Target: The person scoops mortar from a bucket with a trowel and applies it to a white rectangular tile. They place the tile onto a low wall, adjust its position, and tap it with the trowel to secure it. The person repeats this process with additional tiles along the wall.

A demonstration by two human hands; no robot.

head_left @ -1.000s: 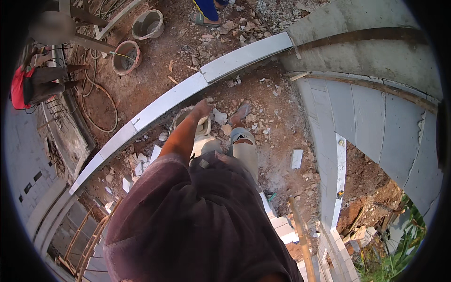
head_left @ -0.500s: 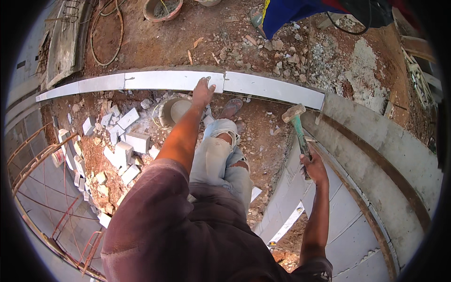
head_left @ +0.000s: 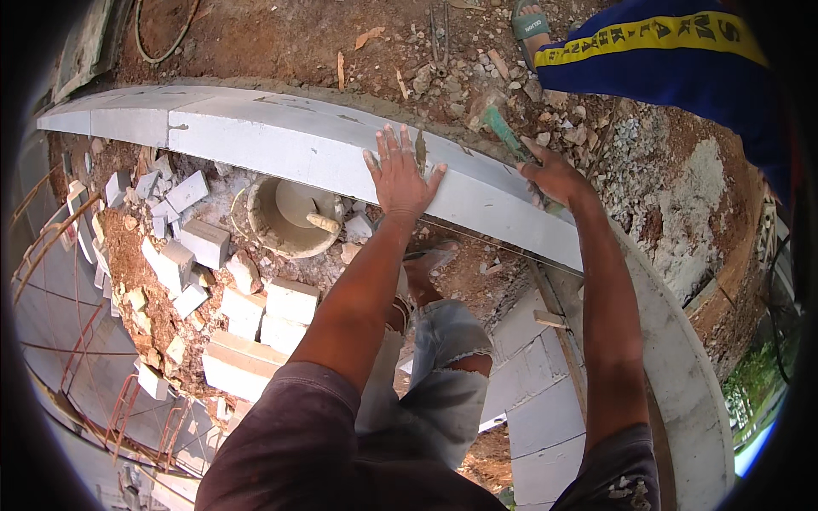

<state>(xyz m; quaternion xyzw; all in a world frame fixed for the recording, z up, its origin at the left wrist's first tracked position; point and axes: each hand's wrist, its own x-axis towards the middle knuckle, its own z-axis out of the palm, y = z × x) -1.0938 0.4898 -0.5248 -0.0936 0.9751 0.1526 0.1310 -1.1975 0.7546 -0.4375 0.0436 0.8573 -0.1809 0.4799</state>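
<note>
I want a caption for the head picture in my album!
Left grip spread on the white wall, right grip holding a hammer.

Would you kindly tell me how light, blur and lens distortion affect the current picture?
Head view: the block wall bows, likely fisheye distortion; head view: sunlight bleaches the loose blocks at lower left; head view: the hammer in the right hand looks smeared, perhaps by motion, while the left hand looks sharper.
</note>
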